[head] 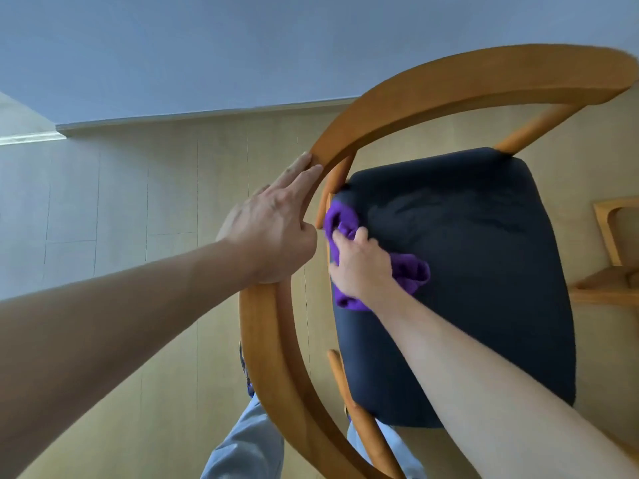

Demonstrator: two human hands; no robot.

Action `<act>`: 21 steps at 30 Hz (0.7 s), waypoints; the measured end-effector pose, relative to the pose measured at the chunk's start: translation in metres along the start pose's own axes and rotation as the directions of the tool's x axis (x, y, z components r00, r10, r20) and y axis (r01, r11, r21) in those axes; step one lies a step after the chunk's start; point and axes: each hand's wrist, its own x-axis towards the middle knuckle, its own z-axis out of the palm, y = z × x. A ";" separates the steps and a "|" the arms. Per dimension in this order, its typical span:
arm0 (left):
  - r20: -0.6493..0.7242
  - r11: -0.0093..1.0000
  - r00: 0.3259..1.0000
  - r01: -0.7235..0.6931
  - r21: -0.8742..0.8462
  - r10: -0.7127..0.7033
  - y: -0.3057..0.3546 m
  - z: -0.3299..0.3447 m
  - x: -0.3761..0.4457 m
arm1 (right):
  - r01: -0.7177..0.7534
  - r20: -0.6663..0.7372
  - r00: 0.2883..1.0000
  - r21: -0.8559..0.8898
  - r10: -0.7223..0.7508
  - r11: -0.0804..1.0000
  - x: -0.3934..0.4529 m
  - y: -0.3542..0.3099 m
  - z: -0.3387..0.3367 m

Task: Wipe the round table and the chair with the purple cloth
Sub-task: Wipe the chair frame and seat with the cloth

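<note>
I look straight down on the chair (432, 84), which has a curved wooden back rail and a dark navy padded seat (466, 257). My left hand (273, 229) rests on the back rail, palm wrapped over it, fingers stretched along the wood. My right hand (359, 264) presses the bunched purple cloth (411, 271) onto the near-left part of the seat, close to the back spindles. Part of the cloth sticks out above and below the hand. The round table is not in view.
Pale wooden floor (155, 202) lies all around the chair, with a blue-grey wall (207, 46) and skirting at the top. Part of another wooden piece of furniture (612, 257) shows at the right edge. My legs in light trousers (249, 444) stand behind the chair back.
</note>
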 end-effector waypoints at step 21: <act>-0.059 0.998 0.998 0.022 -0.057 -0.025 0.002 0.000 -0.005 | 0.193 0.207 0.959 0.016 -0.192 0.981 -0.034 0.027 -0.011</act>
